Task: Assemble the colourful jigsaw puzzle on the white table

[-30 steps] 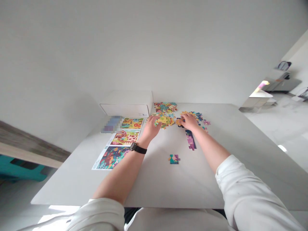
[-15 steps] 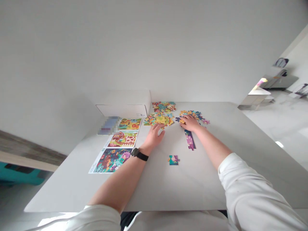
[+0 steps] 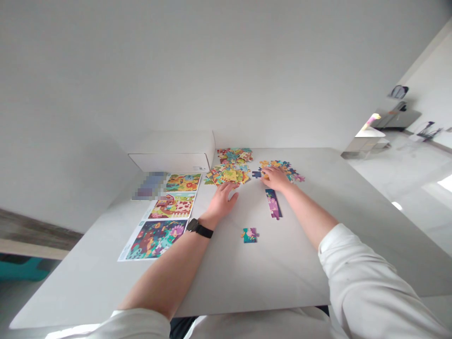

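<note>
My left hand [image 3: 223,200] rests on the table, fingers loosely spread, at the near edge of a pile of yellowish jigsaw pieces [image 3: 229,175]. At the left side of a second pile of orange, blue and purple jigsaw pieces [image 3: 287,168] is my right hand [image 3: 276,179]; its fingertips touch down there beside a dark blue jigsaw piece [image 3: 256,174]. What those fingers may hold is too small to make out. Just below lies a joined strip of purple and dark pieces [image 3: 273,205]. Nearer to me is a teal and purple joined section [image 3: 250,235].
A printed picture sheet [image 3: 173,205] with three scenes lies on the left of the white table [image 3: 282,268]. Behind it stands a white box [image 3: 165,162] against the wall. More jigsaw pieces [image 3: 235,155] lie beside the box.
The view has turned slightly, shifting everything left. My right hand has drawn a little away from the purple strip, whose upper end now shows. My left hand stays by the yellowish pile.
</note>
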Tool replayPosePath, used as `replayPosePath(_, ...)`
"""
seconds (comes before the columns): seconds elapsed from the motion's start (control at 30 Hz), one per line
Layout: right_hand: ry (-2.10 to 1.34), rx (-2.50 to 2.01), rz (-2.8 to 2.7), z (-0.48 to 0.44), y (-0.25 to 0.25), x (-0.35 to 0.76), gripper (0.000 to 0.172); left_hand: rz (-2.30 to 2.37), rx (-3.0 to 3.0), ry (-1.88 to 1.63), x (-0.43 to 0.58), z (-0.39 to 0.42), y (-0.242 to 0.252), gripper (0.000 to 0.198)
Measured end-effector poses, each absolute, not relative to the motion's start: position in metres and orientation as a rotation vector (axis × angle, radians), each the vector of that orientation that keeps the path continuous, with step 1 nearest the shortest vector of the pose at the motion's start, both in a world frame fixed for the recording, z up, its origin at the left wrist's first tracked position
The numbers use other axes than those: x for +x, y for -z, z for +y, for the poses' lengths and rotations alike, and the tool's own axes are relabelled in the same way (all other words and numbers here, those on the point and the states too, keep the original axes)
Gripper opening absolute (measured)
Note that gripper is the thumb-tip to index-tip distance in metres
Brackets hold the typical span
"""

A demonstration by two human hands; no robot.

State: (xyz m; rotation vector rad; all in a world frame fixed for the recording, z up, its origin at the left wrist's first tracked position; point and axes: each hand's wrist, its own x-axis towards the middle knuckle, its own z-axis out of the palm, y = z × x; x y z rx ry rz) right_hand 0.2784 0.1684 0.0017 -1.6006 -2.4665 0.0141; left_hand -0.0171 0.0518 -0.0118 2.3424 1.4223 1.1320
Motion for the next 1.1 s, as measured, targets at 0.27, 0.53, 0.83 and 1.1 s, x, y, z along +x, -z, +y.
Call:
replayPosePath(0.27, -0.025, -1.572, -2.573, 0.185, -0.016, 0.248, 0.042, 1.390, 2.332, -1.148, -0.018, 0.050, 0.009, 0.028)
replayPosePath(0.53, -0.206, -1.649, -2.619, 0.196, -0.031, 0.249, 0.039, 1.414, 2.333, -1.119, -0.017, 0.051, 0.007, 0.031)
replayPosePath(0.83, -0.467, -1.401, -2.234, 0.154, -0.028, 0.258, 0.015, 1.374, 2.319, -1.155, -0.016, 0.053, 0.008, 0.030)
replayPosePath(1.1, -0.944, -1.229, -1.730, 0.101, -0.042, 0.273, 0.031, 1.364, 2.153, -1.197, -0.009, 0.040, -0.009, 0.027)
